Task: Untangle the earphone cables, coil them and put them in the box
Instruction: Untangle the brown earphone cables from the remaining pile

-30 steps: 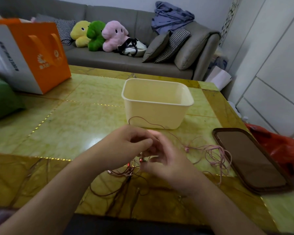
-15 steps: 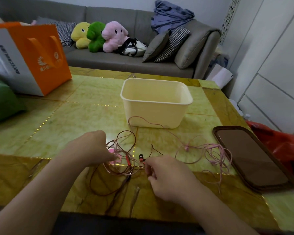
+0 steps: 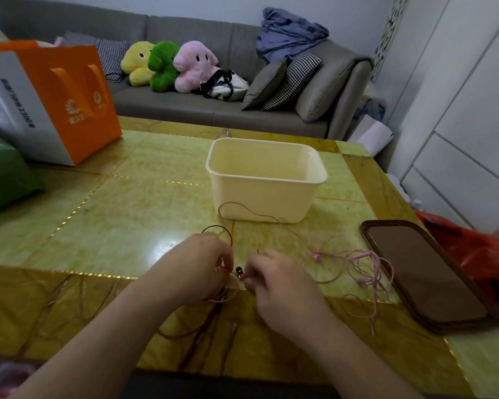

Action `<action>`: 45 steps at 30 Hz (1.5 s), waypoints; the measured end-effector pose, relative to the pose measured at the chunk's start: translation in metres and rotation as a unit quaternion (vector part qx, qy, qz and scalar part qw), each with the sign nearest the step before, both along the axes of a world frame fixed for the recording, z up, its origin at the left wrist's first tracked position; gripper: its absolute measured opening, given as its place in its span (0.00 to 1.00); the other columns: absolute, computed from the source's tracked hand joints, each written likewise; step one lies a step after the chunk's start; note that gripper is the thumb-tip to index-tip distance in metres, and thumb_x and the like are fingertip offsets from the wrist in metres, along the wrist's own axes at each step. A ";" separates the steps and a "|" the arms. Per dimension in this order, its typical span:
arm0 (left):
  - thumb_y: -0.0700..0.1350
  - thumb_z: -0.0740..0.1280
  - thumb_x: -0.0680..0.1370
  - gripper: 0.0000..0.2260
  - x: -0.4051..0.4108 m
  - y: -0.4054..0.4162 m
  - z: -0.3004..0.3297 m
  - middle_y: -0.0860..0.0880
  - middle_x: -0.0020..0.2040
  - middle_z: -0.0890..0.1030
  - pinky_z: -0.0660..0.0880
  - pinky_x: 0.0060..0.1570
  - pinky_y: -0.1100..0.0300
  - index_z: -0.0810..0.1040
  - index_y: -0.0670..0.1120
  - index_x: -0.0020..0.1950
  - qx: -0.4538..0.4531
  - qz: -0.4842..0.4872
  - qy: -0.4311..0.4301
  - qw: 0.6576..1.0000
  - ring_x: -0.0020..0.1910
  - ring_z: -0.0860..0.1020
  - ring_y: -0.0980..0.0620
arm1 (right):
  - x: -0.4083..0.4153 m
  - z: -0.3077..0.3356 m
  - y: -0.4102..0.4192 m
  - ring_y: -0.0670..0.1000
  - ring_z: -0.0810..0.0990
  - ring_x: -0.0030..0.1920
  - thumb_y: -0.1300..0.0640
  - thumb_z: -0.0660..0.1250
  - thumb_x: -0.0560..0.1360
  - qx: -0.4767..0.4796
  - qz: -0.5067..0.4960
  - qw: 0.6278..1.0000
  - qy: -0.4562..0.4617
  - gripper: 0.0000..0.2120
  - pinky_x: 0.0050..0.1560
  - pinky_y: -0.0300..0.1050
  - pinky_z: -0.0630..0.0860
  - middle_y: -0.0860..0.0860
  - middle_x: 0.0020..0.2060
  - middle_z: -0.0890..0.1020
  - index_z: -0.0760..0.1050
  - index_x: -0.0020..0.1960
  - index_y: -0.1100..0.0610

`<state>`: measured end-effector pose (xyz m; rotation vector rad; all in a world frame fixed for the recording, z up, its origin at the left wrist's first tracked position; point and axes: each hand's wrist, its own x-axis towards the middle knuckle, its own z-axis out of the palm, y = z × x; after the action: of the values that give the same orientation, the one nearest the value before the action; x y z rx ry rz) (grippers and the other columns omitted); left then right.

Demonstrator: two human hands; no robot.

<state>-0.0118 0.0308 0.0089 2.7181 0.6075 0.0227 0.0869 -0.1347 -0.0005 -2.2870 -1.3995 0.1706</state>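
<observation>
Hands [image 3: 236,272] pinched on red earphone cable [image 3: 239,272], earbud tip pointing away toward box [image 3: 264,180]

Phone [image 3: 424,272], orange bag [image 3: 61,99], sofa [image 3: 213,108].

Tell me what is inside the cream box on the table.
The box shows only bare cream walls inside; no cable is visible in it. Its near wall hides the floor, so the bottom cannot be checked. The pink earphone cable lies outside on the table.
</observation>
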 end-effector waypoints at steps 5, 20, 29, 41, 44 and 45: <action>0.54 0.71 0.81 0.07 -0.002 0.002 0.016 0.53 0.41 0.82 0.77 0.43 0.54 0.84 0.55 0.44 -0.147 0.050 -0.165 0.974 0.39 0.80 0.57 | 0.026 0.022 -0.012 0.41 0.72 0.30 0.54 0.64 0.86 0.232 -0.110 0.950 0.179 0.13 0.33 0.37 0.67 0.47 0.34 0.80 0.77 0.43 0.52; 0.47 0.65 0.83 0.14 -0.002 -0.011 0.056 0.50 0.31 0.57 0.56 0.23 0.64 0.76 0.44 0.39 -0.565 0.054 -0.422 0.707 0.27 0.55 0.54 | 0.073 0.064 -0.052 0.50 0.79 0.42 0.49 0.77 0.76 0.281 -0.071 0.906 0.309 0.13 0.38 0.41 0.78 0.49 0.42 0.80 0.81 0.57 0.51; 0.52 0.71 0.78 0.15 0.002 -0.029 0.055 0.50 0.29 0.59 0.55 0.26 0.63 0.82 0.40 0.44 -0.523 -0.031 -0.382 0.761 0.27 0.56 0.53 | 0.024 0.031 -0.009 0.32 0.74 0.66 0.53 0.78 0.76 0.133 0.055 0.972 0.186 0.29 0.70 0.36 0.70 0.34 0.63 0.80 0.71 0.71 0.35; 0.46 0.66 0.81 0.12 -0.007 -0.011 0.058 0.52 0.30 0.58 0.54 0.23 0.64 0.76 0.42 0.39 -0.576 0.052 -0.426 0.696 0.26 0.55 0.55 | 0.077 0.054 -0.043 0.50 0.68 0.29 0.62 0.59 0.86 0.333 -0.282 0.822 0.365 0.09 0.27 0.46 0.66 0.48 0.30 0.72 0.77 0.50 0.59; 0.49 0.68 0.80 0.12 -0.004 -0.019 0.055 0.51 0.29 0.60 0.54 0.26 0.60 0.80 0.41 0.43 -0.512 0.049 -0.401 0.758 0.26 0.57 0.52 | 0.068 0.044 -0.040 0.51 0.79 0.50 0.56 0.69 0.79 0.077 -0.327 0.929 0.153 0.15 0.45 0.49 0.78 0.52 0.58 0.79 0.75 0.65 0.52; 0.51 0.68 0.79 0.13 -0.003 -0.022 0.054 0.51 0.29 0.61 0.54 0.28 0.58 0.82 0.43 0.43 -0.466 0.047 -0.380 0.798 0.28 0.58 0.51 | 0.061 0.043 -0.038 0.50 0.76 0.63 0.56 0.71 0.77 0.056 -0.281 0.952 0.107 0.26 0.58 0.50 0.79 0.49 0.69 0.73 0.70 0.73 0.49</action>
<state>-0.0150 0.0086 0.0627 1.5121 0.3436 0.6299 0.1476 -0.1726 0.0423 -2.3857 -0.5995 0.1453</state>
